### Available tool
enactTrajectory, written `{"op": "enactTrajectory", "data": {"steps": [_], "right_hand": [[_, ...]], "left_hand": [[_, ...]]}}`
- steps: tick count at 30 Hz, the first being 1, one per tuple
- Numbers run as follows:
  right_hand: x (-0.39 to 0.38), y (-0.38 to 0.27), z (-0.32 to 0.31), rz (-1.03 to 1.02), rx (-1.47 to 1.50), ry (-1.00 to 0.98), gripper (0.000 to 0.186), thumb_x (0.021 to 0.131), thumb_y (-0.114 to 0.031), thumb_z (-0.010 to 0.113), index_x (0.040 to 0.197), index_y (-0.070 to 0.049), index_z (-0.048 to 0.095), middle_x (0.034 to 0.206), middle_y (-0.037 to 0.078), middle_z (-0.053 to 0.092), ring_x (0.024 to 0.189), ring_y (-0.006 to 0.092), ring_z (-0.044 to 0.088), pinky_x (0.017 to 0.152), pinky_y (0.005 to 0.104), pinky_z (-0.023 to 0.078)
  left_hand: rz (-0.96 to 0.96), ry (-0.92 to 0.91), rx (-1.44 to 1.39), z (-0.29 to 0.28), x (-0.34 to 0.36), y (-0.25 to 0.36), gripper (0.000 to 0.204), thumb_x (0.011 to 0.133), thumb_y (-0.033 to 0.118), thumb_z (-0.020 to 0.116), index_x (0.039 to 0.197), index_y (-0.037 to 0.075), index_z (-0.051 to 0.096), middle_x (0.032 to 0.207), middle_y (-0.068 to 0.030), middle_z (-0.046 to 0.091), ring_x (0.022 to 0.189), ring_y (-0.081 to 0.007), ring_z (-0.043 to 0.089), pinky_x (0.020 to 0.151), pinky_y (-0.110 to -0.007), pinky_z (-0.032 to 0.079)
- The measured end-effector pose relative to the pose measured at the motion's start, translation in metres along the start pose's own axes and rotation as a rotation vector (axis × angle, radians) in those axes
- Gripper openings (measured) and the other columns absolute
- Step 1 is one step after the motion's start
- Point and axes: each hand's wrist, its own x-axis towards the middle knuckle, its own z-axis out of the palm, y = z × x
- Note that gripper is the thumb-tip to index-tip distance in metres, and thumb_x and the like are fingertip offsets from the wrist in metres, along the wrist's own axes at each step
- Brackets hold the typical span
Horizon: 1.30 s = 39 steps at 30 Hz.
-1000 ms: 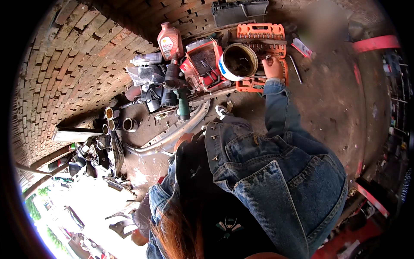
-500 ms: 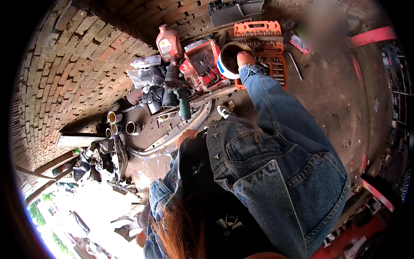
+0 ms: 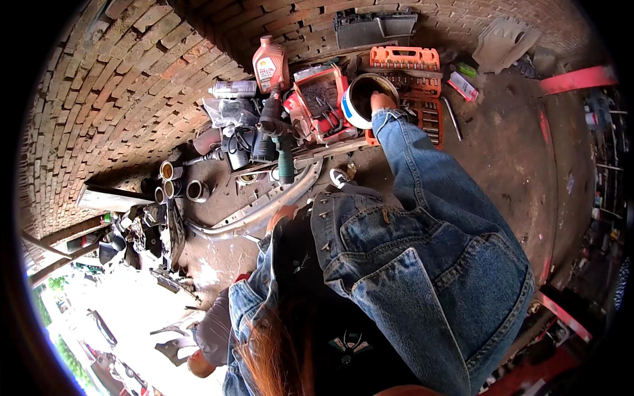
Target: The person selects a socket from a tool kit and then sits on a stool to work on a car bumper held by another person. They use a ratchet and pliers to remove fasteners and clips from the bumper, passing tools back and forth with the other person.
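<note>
My right hand (image 3: 382, 100) reaches inside the white bucket (image 3: 357, 107), which has a dark, dirty interior; its fingertips are hidden. Beside the bucket lies an open orange socket case (image 3: 404, 57) with rows of metal sockets, and a metal bar (image 3: 452, 119) to its right. Left of the bucket is a red open box (image 3: 302, 77) with tools, then a black and green drill (image 3: 285, 158). My left hand (image 3: 284, 216) is low by my body near a curved metal panel (image 3: 234, 220); whether it grips anything I cannot tell.
A red oil bottle (image 3: 269, 66), spray can (image 3: 232, 89) and metal cans (image 3: 197, 191) line the brick wall (image 3: 105, 92). Red metal bars (image 3: 574, 79) stand at right. Scrap parts (image 3: 132, 241) pile at left, where another person (image 3: 212, 336) bends over in bright daylight.
My right hand moved left from the socket case into the bucket over the last second. The view shifted slightly since half a second ago. My left hand stays low by my body.
</note>
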Motion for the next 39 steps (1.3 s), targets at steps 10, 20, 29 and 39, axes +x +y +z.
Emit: {"op": "enactTrajectory", "data": {"steps": [10, 20, 29, 39], "right_hand": [[-0.011, 0.001, -0.024, -0.327, -0.457, -0.046, 0.035, 0.091, -0.019, 0.035, 0.097, -0.004, 0.066, 0.1, 0.017, 0.065, 0.096, 0.0333, 0.062, 0.08, 0.0445, 0.05], [-0.023, -0.004, -0.033, -0.367, -0.27, 0.08, 0.028, 0.089, -0.019, 0.034, 0.091, -0.005, 0.059, 0.096, 0.023, 0.062, 0.09, 0.0398, 0.06, 0.077, 0.0503, 0.047], [0.003, 0.018, -0.032, -0.623, 0.469, 0.133, 0.02, 0.07, -0.015, 0.071, 0.078, -0.01, 0.053, 0.072, 0.007, 0.061, 0.07, 0.0249, 0.064, 0.063, 0.0355, 0.051], [0.009, 0.008, -0.045, -0.087, 1.393, -0.427, 0.018, 0.086, -0.027, 0.058, 0.092, -0.01, 0.059, 0.076, 0.003, 0.058, 0.068, 0.0208, 0.062, 0.057, 0.0314, 0.05]], "left_hand": [[0.055, 0.019, 0.002, 0.009, 0.016, -0.003, 0.035, 0.08, 0.03, 0.058, 0.113, 0.017, 0.059, 0.109, -0.0172, 0.06, 0.106, -0.0361, 0.055, 0.088, -0.044, 0.044], [0.034, -0.005, -0.021, -0.006, 0.0, -0.002, 0.037, 0.082, 0.032, 0.057, 0.115, 0.018, 0.058, 0.111, -0.0164, 0.059, 0.107, -0.0341, 0.054, 0.09, -0.043, 0.043], [0.035, -0.023, -0.048, -0.006, 0.001, 0.003, 0.037, 0.083, 0.032, 0.057, 0.117, 0.018, 0.057, 0.114, -0.0162, 0.057, 0.108, -0.0324, 0.054, 0.09, -0.042, 0.044], [0.033, -0.051, -0.037, -0.012, -0.008, 0.013, 0.037, 0.084, 0.032, 0.056, 0.119, 0.018, 0.056, 0.116, -0.016, 0.056, 0.109, -0.0305, 0.054, 0.09, -0.04, 0.044]]}}
